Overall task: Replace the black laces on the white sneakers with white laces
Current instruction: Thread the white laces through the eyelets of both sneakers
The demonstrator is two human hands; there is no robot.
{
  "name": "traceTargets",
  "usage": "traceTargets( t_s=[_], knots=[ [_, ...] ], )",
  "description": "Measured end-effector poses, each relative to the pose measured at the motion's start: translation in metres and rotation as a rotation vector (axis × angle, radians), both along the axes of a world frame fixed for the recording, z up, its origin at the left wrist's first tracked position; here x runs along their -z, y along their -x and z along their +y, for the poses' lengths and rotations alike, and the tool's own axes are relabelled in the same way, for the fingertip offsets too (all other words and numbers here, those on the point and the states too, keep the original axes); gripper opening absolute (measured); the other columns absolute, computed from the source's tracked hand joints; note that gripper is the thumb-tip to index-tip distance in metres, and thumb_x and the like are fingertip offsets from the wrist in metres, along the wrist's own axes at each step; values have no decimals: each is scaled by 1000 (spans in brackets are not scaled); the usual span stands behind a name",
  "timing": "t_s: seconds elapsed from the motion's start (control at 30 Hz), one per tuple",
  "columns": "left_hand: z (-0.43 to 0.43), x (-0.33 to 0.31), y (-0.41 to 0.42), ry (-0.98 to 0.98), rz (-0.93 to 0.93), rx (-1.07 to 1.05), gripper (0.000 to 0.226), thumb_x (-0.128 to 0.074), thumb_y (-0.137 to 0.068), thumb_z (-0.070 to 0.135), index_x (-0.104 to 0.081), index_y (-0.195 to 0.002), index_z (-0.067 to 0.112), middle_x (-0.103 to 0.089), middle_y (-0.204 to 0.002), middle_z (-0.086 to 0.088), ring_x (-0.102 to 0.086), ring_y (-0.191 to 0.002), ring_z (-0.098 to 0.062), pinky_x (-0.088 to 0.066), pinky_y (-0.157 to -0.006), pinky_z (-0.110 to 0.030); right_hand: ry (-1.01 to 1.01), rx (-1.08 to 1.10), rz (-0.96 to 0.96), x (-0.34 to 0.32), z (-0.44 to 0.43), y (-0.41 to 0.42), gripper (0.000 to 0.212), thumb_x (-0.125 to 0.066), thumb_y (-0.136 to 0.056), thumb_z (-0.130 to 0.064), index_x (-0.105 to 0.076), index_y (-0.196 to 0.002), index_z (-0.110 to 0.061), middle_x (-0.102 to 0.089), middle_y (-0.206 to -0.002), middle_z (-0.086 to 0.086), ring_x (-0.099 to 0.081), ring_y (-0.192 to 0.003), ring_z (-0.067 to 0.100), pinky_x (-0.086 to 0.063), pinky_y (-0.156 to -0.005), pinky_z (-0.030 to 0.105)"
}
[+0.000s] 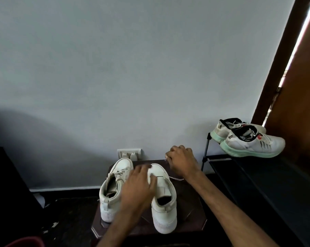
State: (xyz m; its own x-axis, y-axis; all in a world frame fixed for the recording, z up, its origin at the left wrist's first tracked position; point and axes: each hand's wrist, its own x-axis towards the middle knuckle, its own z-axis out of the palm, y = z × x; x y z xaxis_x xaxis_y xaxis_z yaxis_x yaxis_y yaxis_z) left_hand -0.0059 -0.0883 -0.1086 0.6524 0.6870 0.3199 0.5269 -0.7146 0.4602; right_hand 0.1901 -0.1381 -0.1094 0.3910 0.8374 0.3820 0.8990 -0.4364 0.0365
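Two white sneakers stand side by side on a small dark table (189, 211), with their toes towards the grey wall (133, 68). The left sneaker (111, 198) has pale laces (121, 172) through its eyelets. On the right sneaker (164, 213) I see no lace over the tongue. A loose white lace (177, 178) lies on the table just beside this sneaker, at its right side, and one part of it goes under the right wrist.

The left hand (138, 182) rests on the front part of the right sneaker, over the tongue. Its fingers are spread and almost straight, and they hold nothing. The right hand (181, 160) is further back, close to the wall and behind the toe of the right sneaker. Its fingers are curled downwards. I cannot tell whether they pinch the end of the lace or not, because the place is too small and blurred.

On the wall behind the sneakers there is a white socket plate (129, 153) with two plugs in it. At the right stands a dark shoe rack (221, 157); on its top lies a pair of white running shoes (248, 141) with mint-green soles. Behind them is a brown wooden door (296, 104). In the lower left corner a red object (26, 242) shows in part.
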Motion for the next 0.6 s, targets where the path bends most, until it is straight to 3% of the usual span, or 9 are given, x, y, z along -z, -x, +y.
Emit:
traceTargets(
  t_s=[0.07, 0.17, 0.27, 0.33, 0.4, 0.5, 0.6],
  knots=[
    [-8, 7, -22, 137, 186, 22, 48, -40, -94, 56, -52, -129, 26, -50, -136, 1, -50, -122, -22, -43, -95, -36, -185, -49, 126, 2, -1, 0, 28, -46, -99, -29, -72, -98, -17, -69, -98, -1, -62, -92, 21, -49, -81, 36],
    [-4, 22, -39, 286, 241, 24, 66, -40, -84, 75, -59, -120, 22, -52, -131, -2, -55, -116, -24, -46, -94, -38, -585, -95, 708, -4, -12, -3, 20, -63, -94, -22, -74, -84, -8, -73, -73, -1, -68, -67, 12, -54, -65, 27],
    [-3, 25, -47, 238, 260, 6, 75, -47, -78, 77, -61, -119, 16, -54, -127, -4, -53, -117, -25, -41, -97, -35, -657, -127, 1086, 4, -25, 0, 9, -70, -89, -12, -72, -92, -4, -74, -69, 5, -70, -61, 10, -50, -60, 14],
    [-1, 21, -48, 219, 294, 58, 66, -52, -76, 65, -63, -118, 15, -56, -128, -3, -50, -121, -22, -36, -101, -32, -636, -76, 1136, 24, -30, 1, 12, -73, -86, -10, -66, -91, -2, -74, -69, 6, -68, -60, 3, -46, -61, 9],
    [6, 14, -44, 263, 296, 139, 75, -47, -58, 63, -65, -116, 18, -54, -132, 0, -48, -124, -16, -33, -105, -29, -615, -23, 1146, 43, -30, 3, 18, -77, -83, -12, -62, -84, -1, -74, -68, 3, -67, -60, 0, -45, -60, 7],
    [18, 8, -42, 326, 366, 229, 84, -42, -42, 64, -65, -112, 24, -46, -141, 0, -40, -132, -14, -30, -111, -33, -607, -61, 1223, 63, -29, 2, 14, -78, -80, -12, -66, -82, -5, -74, -69, 2, -71, -66, 10, -54, -70, 20],
    [20, 9, -44, 292, 474, 211, 74, -47, -47, 64, -62, -112, 32, -36, -150, 4, -35, -136, -15, -33, -111, -35, -656, -107, 1348, 75, -34, 2, 6, -74, -82, -4, -72, -85, -9, -75, -75, 5, -73, -77, 17, -58, -84, 37]
  ],
)
